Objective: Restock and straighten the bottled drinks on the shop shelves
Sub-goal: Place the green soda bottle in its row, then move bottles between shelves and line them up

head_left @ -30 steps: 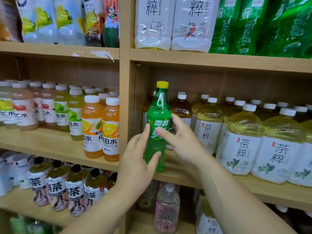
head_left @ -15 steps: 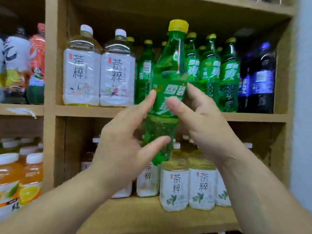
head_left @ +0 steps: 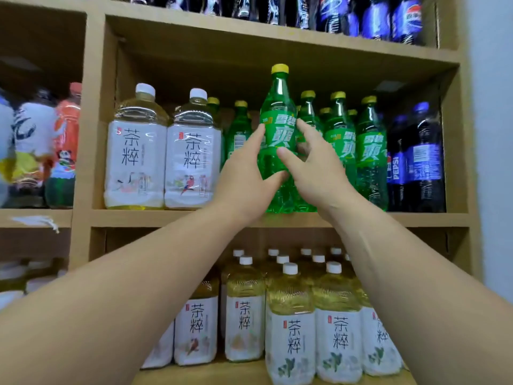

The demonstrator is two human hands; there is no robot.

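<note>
Green bottle (head_left: 277,107) in left hand (head_left: 244,184), right hand (head_left: 316,173), two tea bottles (head_left: 136,151) leftward

I have both bare forearms stretched up and forward, converging. My left hand (head_left: 244,182) grips the green bottle (head_left: 277,112) from its left side, thumb hooked across the front, fingers up its flank. My right hand (head_left: 319,173) grips the opposite side, thumb on the front, fingers wrapped behind. Both wrists sit level.
</note>
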